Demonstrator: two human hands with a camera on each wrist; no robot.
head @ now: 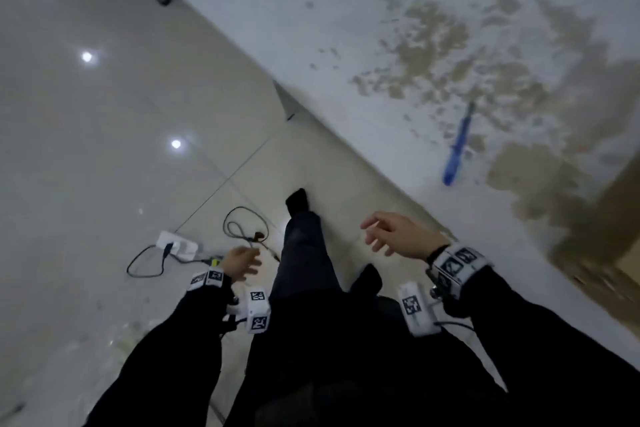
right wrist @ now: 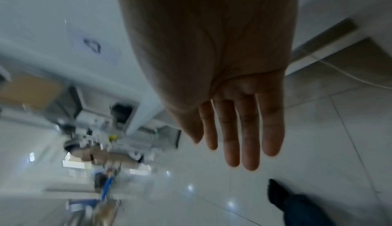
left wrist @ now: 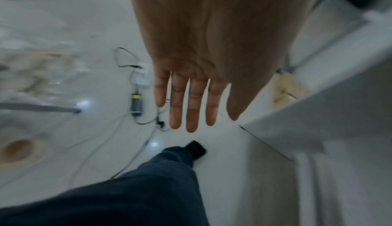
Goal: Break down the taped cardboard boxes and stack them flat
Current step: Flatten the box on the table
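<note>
- Left hand (head: 240, 263), fingers (left wrist: 192, 112) straight and apart, holds nothing; it hangs above the floor (head: 104, 114), with a white power strip (head: 176, 244) and cables beyond its fingertips.
- Right hand (head: 398, 236) likewise spread and empty, just short of the tabletop (head: 346, 28) edge.
- Blue utility knife (head: 457, 146) lies on the tabletop, well beyond the right grip.
- Brown cardboard (head: 620, 191), blurred, at the tabletop's far right.

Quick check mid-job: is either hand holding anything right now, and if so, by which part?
Nothing is held. The left hand and the right hand are both empty, fingers straight, above the pale tiled floor.
</note>
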